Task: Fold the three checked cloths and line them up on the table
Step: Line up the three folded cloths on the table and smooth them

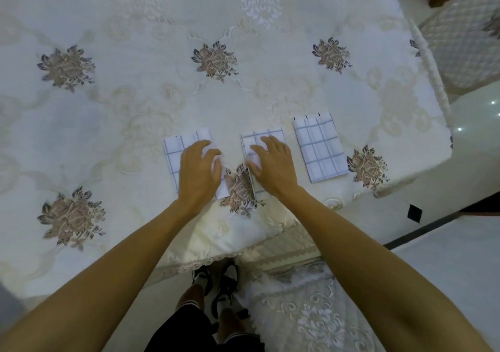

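The left hand (198, 173) lies flat with loose fingers on the left checked cloth (173, 148), the right hand (273, 165) on the middle checked cloth (272, 133), the right checked cloth (320, 148) alone beside it, all near the flowery table's (135, 108) near edge.

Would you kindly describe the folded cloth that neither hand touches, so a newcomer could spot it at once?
On the cream flower-embroidered tablecloth, three folded white cloths with dark checks lie in a row near the front edge. The rightmost cloth lies nearest the table's right corner; unlike its two neighbours, no hand rests on it.
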